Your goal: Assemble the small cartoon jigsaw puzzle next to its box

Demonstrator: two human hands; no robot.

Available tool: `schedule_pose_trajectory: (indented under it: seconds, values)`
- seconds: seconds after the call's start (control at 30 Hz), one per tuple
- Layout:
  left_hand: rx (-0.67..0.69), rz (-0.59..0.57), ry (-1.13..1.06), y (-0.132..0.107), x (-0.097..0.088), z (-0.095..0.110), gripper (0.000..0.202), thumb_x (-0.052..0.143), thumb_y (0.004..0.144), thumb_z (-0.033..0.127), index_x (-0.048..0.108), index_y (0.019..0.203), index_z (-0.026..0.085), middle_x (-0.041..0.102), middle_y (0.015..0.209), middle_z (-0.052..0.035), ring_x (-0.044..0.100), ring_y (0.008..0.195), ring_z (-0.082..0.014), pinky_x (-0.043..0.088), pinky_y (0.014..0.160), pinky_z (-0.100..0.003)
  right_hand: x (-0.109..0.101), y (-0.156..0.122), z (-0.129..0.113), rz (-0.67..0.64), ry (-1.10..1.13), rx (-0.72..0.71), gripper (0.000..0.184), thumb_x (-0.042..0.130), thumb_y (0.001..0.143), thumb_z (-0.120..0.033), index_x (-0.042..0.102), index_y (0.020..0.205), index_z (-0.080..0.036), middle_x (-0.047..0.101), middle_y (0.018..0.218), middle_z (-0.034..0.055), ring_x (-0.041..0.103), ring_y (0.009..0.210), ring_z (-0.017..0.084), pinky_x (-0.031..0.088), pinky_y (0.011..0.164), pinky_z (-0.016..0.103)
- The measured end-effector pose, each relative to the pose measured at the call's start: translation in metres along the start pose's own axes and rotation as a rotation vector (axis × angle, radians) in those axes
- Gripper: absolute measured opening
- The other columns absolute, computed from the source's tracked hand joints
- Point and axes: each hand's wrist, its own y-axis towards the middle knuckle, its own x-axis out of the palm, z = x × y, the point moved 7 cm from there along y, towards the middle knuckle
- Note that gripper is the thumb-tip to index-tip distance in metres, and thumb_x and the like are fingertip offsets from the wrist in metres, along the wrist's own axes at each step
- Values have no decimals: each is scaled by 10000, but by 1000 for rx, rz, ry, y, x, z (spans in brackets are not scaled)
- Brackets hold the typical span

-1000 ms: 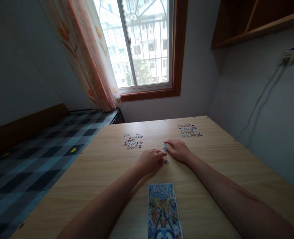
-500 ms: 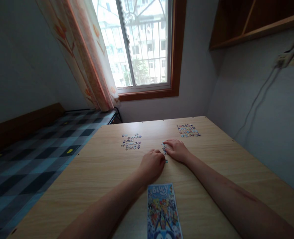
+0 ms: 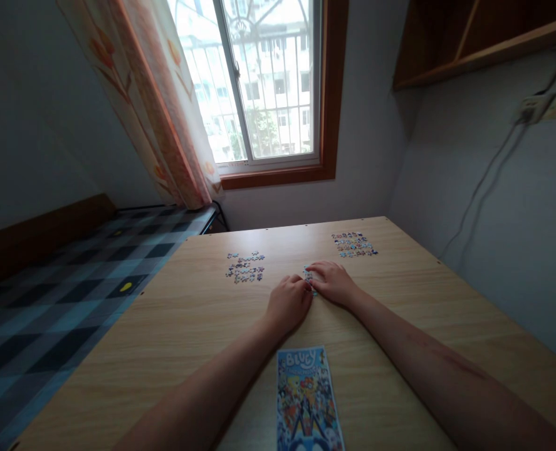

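A short column of joined jigsaw puzzle pieces (image 3: 307, 274) lies mid-table between my two hands, partly covered by fingers. My left hand (image 3: 288, 302) is curled at the column's near end, its fingertips pinched on a puzzle piece that is mostly hidden. From the right, my right hand (image 3: 335, 283) rests against the column with its fingers stretched out over the edge of the pieces. In front of my left wrist lies a Bluey picture sheet (image 3: 308, 398), flat and upright to my view.
Loose puzzle pieces (image 3: 247, 268) are spread at the left of the wooden table (image 3: 188, 351). Another group of pieces (image 3: 354, 244) sits in rows at the back right. A bed with a checked cover (image 3: 71, 300) stands left of the table, below a curtain (image 3: 146, 106).
My left hand has moved away from me, bringing the piece at its fingertips up to the near end of the column. My right hand has barely moved.
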Motion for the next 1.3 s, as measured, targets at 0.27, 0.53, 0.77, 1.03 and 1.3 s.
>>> schedule_pose_trajectory:
  seconds: [0.27, 0.53, 0.77, 1.03, 1.3]
  values:
    - [26, 27, -9, -2, -3, 1, 223, 549, 947, 258, 730, 1076, 233, 700, 1062, -58, 614, 1005, -215, 504, 939, -350, -1, 0, -1, 0, -15, -6, 327, 660, 861, -330, 720, 1179, -284, 693, 1279, 50, 595, 1216, 250, 408, 1067, 428]
    - [58, -9, -4, 0, -4, 2, 237, 545, 953, 273, 775, 1013, 261, 717, 1086, -48, 607, 1021, -217, 506, 945, -350, -1, 0, 1, -1, 9, 0, 333, 655, 848, -299, 724, 1174, -291, 698, 1272, 39, 598, 1217, 241, 406, 1082, 421]
    - [93, -20, 96, -2, -6, 8, 244, 527, 958, 270, 762, 1021, 251, 706, 1099, -56, 598, 1007, -226, 514, 915, -352, -2, 0, -1, -1, -1, 1, 330, 648, 850, -296, 725, 1171, -286, 694, 1281, 41, 599, 1217, 247, 405, 1077, 432]
    - [93, -43, 112, -3, -5, 10, 253, 495, 975, 265, 723, 1085, 251, 706, 1069, -67, 590, 1007, -227, 507, 917, -354, -3, -1, -1, 5, 8, 0, 322, 636, 865, -298, 723, 1175, -283, 700, 1271, 40, 604, 1212, 242, 409, 1075, 420]
    - [-7, 81, -60, -6, -9, -10, 265, 551, 907, 197, 744, 1086, 231, 731, 1069, -52, 627, 1008, -222, 509, 947, -357, -2, 1, 4, 6, 54, 7, 314, 512, 939, -242, 726, 1169, -254, 720, 1239, 37, 621, 1188, 215, 429, 1064, 380]
